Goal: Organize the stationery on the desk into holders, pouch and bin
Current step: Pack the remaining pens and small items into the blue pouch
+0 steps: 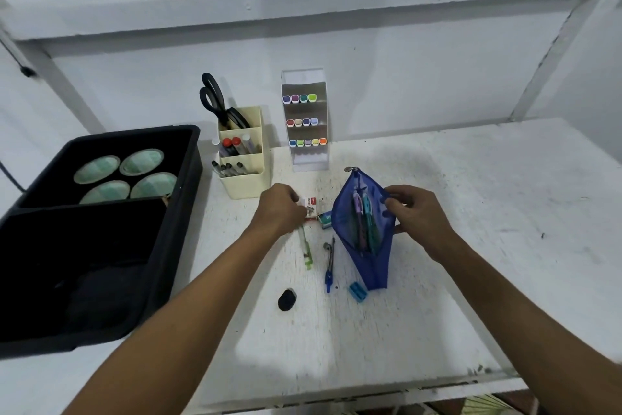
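Observation:
A blue mesh pouch [367, 246] lies open on the white desk [471, 212] with several pens inside. My right hand [415, 212] grips its right edge and holds the mouth open. My left hand [281, 207] pinches a small white and red box [310, 204] just left of the pouch. A small green box [324, 219] lies beside that. Loose on the desk near my left wrist are a green pen [306, 251], a blue compass [330, 265], a blue sharpener [357, 292] and a black eraser [287, 299].
A black bin [175, 212] with several round tins stands at the left. A cream holder [244, 159] with scissors and markers and a clear marker rack [308, 125] stand at the back. The desk's front edge runs close below my arms.

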Demonstrator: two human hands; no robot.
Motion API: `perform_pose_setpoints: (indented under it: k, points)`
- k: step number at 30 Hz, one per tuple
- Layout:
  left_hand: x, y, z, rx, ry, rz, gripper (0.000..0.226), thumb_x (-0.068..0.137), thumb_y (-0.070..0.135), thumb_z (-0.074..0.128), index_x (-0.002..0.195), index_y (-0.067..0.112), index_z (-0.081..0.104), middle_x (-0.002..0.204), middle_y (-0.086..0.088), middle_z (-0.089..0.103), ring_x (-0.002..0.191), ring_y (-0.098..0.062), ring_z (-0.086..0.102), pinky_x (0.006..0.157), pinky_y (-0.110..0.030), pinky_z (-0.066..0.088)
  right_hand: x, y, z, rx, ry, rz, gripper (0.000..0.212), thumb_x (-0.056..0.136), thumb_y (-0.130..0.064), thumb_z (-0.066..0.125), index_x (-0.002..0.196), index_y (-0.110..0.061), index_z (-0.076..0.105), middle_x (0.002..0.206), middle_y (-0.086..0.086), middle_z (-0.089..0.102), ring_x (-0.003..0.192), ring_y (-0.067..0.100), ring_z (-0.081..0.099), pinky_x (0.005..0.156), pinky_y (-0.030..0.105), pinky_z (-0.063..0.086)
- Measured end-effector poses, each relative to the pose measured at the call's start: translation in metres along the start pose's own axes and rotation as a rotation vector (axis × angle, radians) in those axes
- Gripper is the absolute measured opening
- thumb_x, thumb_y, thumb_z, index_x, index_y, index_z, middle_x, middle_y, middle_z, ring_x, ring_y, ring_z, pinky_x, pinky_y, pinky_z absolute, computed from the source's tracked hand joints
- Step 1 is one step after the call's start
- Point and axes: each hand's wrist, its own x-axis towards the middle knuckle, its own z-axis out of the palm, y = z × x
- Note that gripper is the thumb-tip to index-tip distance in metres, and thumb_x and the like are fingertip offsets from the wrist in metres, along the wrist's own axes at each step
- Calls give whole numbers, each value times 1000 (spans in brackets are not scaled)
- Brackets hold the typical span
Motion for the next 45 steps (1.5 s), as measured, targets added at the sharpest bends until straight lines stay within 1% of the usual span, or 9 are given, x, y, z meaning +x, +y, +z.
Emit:
perform_pose_setpoints:
  k: [5, 8, 16, 20, 25, 31, 35, 40, 45]
  points:
    - [-8, -20, 10, 70, -106, -61, 23, 81, 24, 74, 72, 17, 55, 73, -3, 60, 60, -17, 60, 62, -32, 55, 1, 3, 1, 1, 12, 13, 17, 93, -11, 54, 100, -23, 63, 95, 1, 69, 79, 16, 69, 60, 32, 60]
    - [-10, -24, 18, 81, -100, -75, 25, 78, 30, 75, 72, 16, 55, 69, -1, 59, 58, -14, 57, 57, -27, 49, 2, 3, 1, -2, 5, 8, 17, 93, -11, 54, 102, -22, 63, 96, 2, 69, 81, 17, 69, 60, 32, 60]
    - [-11, -28, 15, 82, -71, -61, 14, 78, 19, 69, 81, 7, 64, 71, -4, 63, 63, -19, 63, 66, -36, 57, 3, 3, 1, -12, -7, 4, 17, 93, -12, 54, 105, -20, 63, 98, 4, 69, 82, 17, 69, 61, 32, 60]
    - [-11, -19, 5, 43, -39, -57, 15, 81, 23, 70, 74, 14, 60, 73, -6, 65, 62, -18, 65, 65, -34, 57, 3, 2, 3, -11, -8, 0, 18, 92, -12, 55, 108, -18, 64, 98, 4, 69, 82, 18, 69, 60, 33, 60]
    - [-17, 17, -8, -45, 7, 71, 13, 83, 22, 67, 82, 10, 60, 77, -13, 70, 64, -26, 71, 61, -41, 61, 1, 0, 4, 9, 0, -3, 16, 92, -12, 57, 103, -22, 63, 95, 0, 68, 80, 15, 69, 56, 28, 59]
    - [-30, 56, -2, -107, -205, 147, 25, 84, 22, 63, 84, -2, 70, 67, -13, 68, 53, -19, 63, 43, -23, 49, 0, 1, 1, 13, 3, 6, 16, 91, -13, 58, 104, -21, 63, 96, 1, 68, 81, 15, 69, 56, 26, 58]
    - [-28, 65, 15, -26, -323, 118, 23, 87, 25, 65, 82, 3, 66, 70, -11, 68, 55, -19, 66, 49, -24, 57, 0, 2, 0, 5, 3, 5, 17, 91, -13, 58, 106, -19, 62, 100, 5, 67, 83, 15, 68, 56, 25, 58]
    - [-25, 67, 28, -45, -218, 139, 28, 87, 26, 65, 92, -1, 70, 85, -17, 72, 70, -28, 70, 72, -42, 61, 1, 4, -1, 2, -7, 11, 25, 90, -12, 59, 115, -10, 63, 105, 10, 67, 85, 22, 68, 63, 34, 60]
    - [-27, 59, 20, -118, -173, 186, 18, 87, 18, 61, 87, 4, 71, 80, -13, 70, 66, -25, 68, 65, -38, 61, 0, 3, -3, 0, -17, 2, 22, 90, -12, 58, 112, -13, 63, 102, 6, 68, 83, 17, 68, 61, 29, 59]
